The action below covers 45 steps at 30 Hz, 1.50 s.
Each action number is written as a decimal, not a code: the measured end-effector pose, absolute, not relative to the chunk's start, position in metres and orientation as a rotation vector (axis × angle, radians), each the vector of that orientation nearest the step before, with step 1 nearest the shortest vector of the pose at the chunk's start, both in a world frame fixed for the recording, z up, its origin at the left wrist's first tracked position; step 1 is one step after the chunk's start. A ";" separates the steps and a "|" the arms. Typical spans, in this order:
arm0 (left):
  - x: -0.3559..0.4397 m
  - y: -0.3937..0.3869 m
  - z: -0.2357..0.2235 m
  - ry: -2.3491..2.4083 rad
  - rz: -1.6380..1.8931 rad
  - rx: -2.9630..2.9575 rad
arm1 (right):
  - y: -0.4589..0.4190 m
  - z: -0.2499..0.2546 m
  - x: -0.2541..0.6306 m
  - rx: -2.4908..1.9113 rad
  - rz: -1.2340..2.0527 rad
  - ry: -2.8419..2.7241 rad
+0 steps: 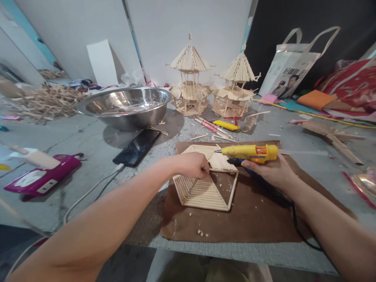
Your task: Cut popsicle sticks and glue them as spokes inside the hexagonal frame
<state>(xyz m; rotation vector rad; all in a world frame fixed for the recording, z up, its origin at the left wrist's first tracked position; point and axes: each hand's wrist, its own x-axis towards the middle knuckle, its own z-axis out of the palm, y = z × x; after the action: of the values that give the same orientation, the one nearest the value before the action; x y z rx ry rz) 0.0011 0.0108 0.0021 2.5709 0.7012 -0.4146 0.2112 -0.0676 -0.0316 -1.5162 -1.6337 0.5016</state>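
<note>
My right hand grips a yellow hot glue gun, its nozzle pointing left over the far part of a hexagonal panel of pale wooden sticks. A dark cord trails from the gun. My left hand is closed, fingertips down at the panel's centre, where the sticks meet; whatever they pinch is hidden. Rows of sticks fill the panel's near and left sections, and the right section is an open triangle. Beneath lies a brown sheet with small stick offcuts on it.
Two stick-built pagodas stand at the back. A steel bowl, a phone and a purple power strip are on the left. Near the pagodas lies a yellow cutter. A stick pile sits far left.
</note>
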 end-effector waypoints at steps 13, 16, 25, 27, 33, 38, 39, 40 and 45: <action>0.001 0.010 0.003 0.705 -0.404 2.545 | -0.068 -0.029 0.210 -1.544 0.450 -1.665; 0.001 0.011 0.003 0.723 -0.406 2.532 | -0.068 -0.029 0.210 -1.523 0.458 -1.662; 0.001 0.010 0.004 0.734 -0.411 2.516 | -0.068 -0.030 0.213 -1.561 0.451 -1.694; 0.000 0.012 0.004 0.743 -0.402 2.491 | -0.068 -0.029 0.213 -1.550 0.462 -1.670; -0.008 0.020 0.007 0.729 -0.351 2.474 | -0.073 -0.025 0.214 -1.531 0.575 -1.616; -0.012 0.026 0.007 0.770 -0.338 2.478 | -0.077 -0.026 0.204 -1.507 0.760 -1.738; -0.012 0.027 0.007 0.784 -0.336 2.473 | -0.078 -0.026 0.200 -1.506 0.794 -1.770; -0.013 0.027 0.006 0.790 -0.332 2.468 | -0.079 -0.027 0.197 -1.497 0.827 -1.805; -0.012 0.028 0.004 0.792 -0.334 2.463 | -0.079 -0.034 0.189 -1.386 1.000 -1.852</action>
<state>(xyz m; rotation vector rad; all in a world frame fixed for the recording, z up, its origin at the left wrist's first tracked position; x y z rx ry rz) -0.0123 0.0284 0.0036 2.4634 0.7918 -0.3345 0.1887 -0.0790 -0.0340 -1.3861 -1.8520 0.9996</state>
